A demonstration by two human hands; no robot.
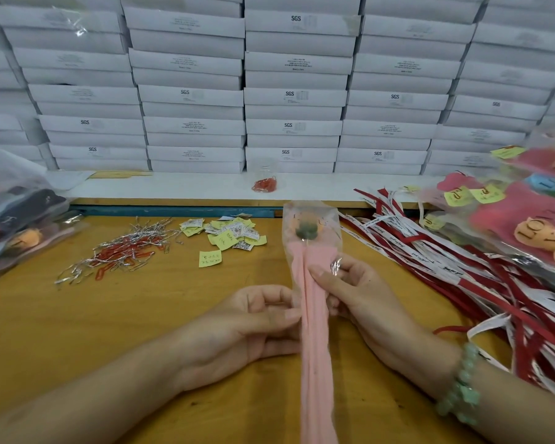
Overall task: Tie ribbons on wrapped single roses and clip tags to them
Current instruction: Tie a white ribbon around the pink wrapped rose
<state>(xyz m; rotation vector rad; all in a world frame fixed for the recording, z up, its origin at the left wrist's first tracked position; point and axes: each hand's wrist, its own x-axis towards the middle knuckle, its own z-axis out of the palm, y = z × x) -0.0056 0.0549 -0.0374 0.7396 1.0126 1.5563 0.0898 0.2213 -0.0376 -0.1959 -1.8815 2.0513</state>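
Two hands hold one rose (311, 283) at the centre of the frame, just above the table (109, 315). Its bloom points to the top of the frame and its pink sleeve runs to the lower edge. Our left hand (247, 325) curls round the sleeve from the left, thumb and forefinger pinching its edge. Our right hand (359, 293) grips the wrap higher up, thumb flat on the front and the other fingers bent behind it. One green bracelet (458, 386) sits on that wrist.

At the right lies one heap of red and white ribbons (462, 261), more than we can count. Above it, at the upper right, are several tagged roses (526, 219). Left of the bloom we see a scatter of yellow and white tags (228, 233), well over ten. Further left, red clips (122, 251) are mixed with silver ties (77, 274). One jar (265, 179) of red clips stands behind. White boxes (292, 94) fill the top of the frame in at least five stacks.
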